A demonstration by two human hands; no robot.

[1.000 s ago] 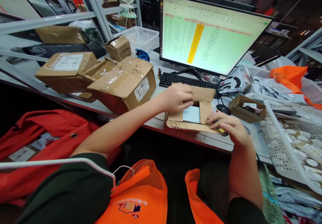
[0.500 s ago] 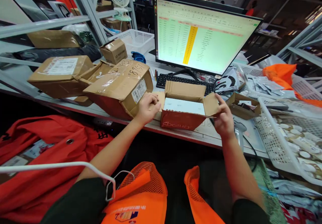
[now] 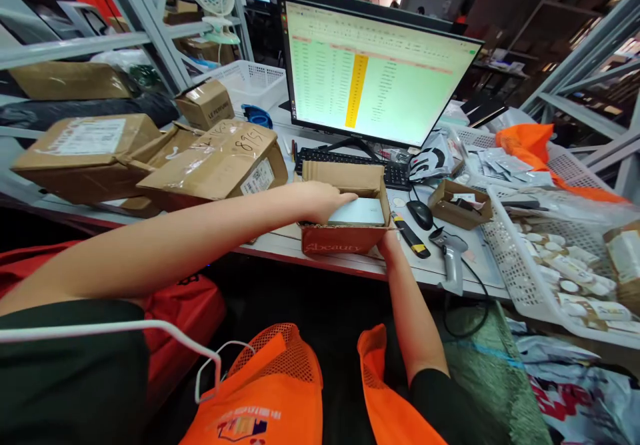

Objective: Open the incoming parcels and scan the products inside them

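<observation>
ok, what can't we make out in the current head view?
All head view:
- Left hand: most fingers hidden by the hand itself; grip on the pale box unclear.
- Right hand: fingers mostly hidden by the open carton.
- Carton floor: covered by the pale box.
- Monitor rows: too small to read.
- White basket: cut off by right edge.

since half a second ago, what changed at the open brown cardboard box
The left hand moved right, into the open brown cardboard box, at the pale blue rectangular box inside. The right hand let go of that carton's right flap and moved down near its front right corner. The black-framed monitor and black keyboard stayed put.
</observation>
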